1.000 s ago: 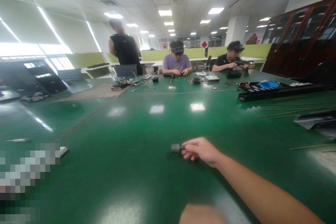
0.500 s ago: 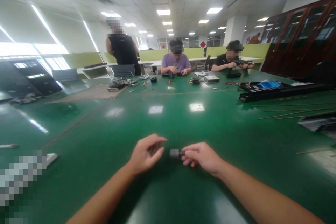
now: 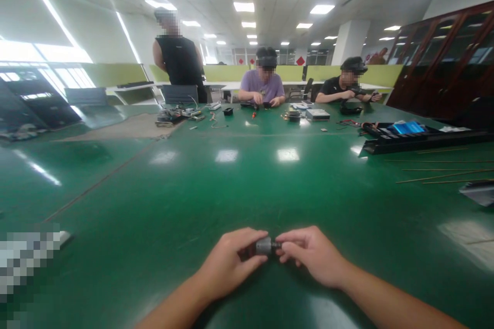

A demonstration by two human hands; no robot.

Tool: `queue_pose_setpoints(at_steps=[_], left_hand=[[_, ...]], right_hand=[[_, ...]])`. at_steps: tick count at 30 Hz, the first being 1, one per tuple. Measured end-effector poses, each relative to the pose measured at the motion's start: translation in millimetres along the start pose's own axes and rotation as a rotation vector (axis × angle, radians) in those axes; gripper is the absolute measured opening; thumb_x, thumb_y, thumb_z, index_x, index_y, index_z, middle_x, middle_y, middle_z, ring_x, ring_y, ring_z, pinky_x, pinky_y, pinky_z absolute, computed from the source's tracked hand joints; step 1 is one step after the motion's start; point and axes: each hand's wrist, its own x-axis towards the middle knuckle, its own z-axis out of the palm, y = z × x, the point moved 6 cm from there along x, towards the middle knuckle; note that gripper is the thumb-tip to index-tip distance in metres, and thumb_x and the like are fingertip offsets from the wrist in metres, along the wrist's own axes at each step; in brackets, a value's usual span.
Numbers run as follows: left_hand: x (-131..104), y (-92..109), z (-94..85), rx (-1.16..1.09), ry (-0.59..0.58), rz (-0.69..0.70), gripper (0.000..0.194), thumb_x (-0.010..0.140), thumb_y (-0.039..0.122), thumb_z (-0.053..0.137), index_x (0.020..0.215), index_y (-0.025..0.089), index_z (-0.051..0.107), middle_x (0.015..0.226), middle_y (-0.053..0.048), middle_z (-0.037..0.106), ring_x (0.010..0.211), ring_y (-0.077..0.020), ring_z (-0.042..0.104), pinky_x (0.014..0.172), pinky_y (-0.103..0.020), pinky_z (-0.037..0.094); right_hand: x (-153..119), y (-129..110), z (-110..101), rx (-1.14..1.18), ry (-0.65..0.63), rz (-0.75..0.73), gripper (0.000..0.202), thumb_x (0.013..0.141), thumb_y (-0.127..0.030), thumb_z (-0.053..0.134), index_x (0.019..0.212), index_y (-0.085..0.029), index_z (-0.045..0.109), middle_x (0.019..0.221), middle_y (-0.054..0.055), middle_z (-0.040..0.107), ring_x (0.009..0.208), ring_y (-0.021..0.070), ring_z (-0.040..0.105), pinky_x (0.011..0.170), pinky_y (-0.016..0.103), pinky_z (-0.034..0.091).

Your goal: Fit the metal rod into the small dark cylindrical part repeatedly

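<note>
A small grey cylindrical part [image 3: 264, 246] with a narrow dark shaft is held between my two hands, just over the green table. The thumb and fingers of my left hand [image 3: 235, 259] close round the wide grey body from the left. From the other side, my right hand [image 3: 309, 253] pinches the end of the shaft between thumb and fingertips. The part lies roughly level, its shaft pointing right. Its exact kind is too small to make out.
The green table [image 3: 216, 190] spreads out ahead. A black tray [image 3: 424, 139] with a blue packet and several thin rods [image 3: 443, 169] lie to the right. Electronic parts [image 3: 177, 113] sit at the far side, where two people [image 3: 262, 85] work. Another person [image 3: 179, 64] stands behind.
My left hand has moved right and closed on the cylinder's body; earlier it was open beside it. My right hand keeps its pinch on the shaft. Both hands appear lower in view.
</note>
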Motion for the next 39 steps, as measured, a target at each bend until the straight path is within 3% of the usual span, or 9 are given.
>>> queue_pose_setpoints(at_steps=[5,10,17,22,26,39], left_hand=[[4,4,1.0,0.029,0.044,-0.048,0.028,0.079,0.021,0.072,0.107,0.026,0.069,0.084,0.001,0.069,0.073,-0.0139,0.06,0.068,-0.024,0.043],[5,7,6.9,0.066,0.084,-0.118,0.025,0.075,0.024,0.077,0.099,0.026,0.071,0.079,0.001,0.068,0.069,-0.0146,0.059,0.065,-0.024,0.041],[9,21,8.0,0.073,0.088,-0.084,0.018,0.077,0.023,0.072,0.095,0.022,0.07,0.082,-0.001,0.068,0.071,-0.015,0.059,0.067,-0.025,0.043],[18,23,10.3,0.095,0.045,-0.076,0.02,0.072,0.016,0.069,0.092,0.019,0.07,0.08,-0.002,0.067,0.07,-0.0149,0.058,0.063,-0.024,0.042],[15,19,12.9,0.079,0.051,-0.061,0.018,0.076,0.022,0.069,0.093,0.019,0.069,0.078,-0.002,0.066,0.067,-0.0145,0.057,0.061,-0.024,0.042],[8,17,9.9,0.056,0.072,0.067,0.026,0.084,0.024,0.067,0.11,0.021,0.068,0.096,-0.006,0.07,0.086,-0.0185,0.064,0.078,-0.03,0.05]], right_hand=[[0,-5,2,-0.015,-0.004,-0.09,0.026,0.076,-0.023,0.074,0.101,-0.017,0.076,0.097,0.008,0.077,0.09,0.0231,0.072,0.08,0.031,0.053],[-2,-9,-3,-0.179,0.126,-0.131,0.019,0.075,-0.022,0.074,0.094,-0.018,0.077,0.088,0.005,0.077,0.08,0.0215,0.071,0.074,0.029,0.053],[-7,-21,-6,-0.337,0.176,-0.235,0.01,0.077,-0.02,0.072,0.086,-0.02,0.077,0.081,0.002,0.075,0.074,0.0179,0.069,0.068,0.025,0.05],[-7,-20,-8,-0.39,0.176,-0.278,0.009,0.078,-0.022,0.072,0.085,-0.02,0.077,0.081,0.002,0.075,0.074,0.0177,0.067,0.069,0.025,0.049],[-8,-24,-8,-0.449,0.18,-0.277,0.009,0.078,-0.021,0.071,0.085,-0.02,0.077,0.081,0.002,0.075,0.074,0.0177,0.067,0.068,0.025,0.048],[-12,-34,-6,-0.523,0.185,-0.294,0.006,0.08,-0.023,0.071,0.082,-0.02,0.076,0.075,0.0,0.072,0.067,0.0152,0.06,0.063,0.024,0.041]])
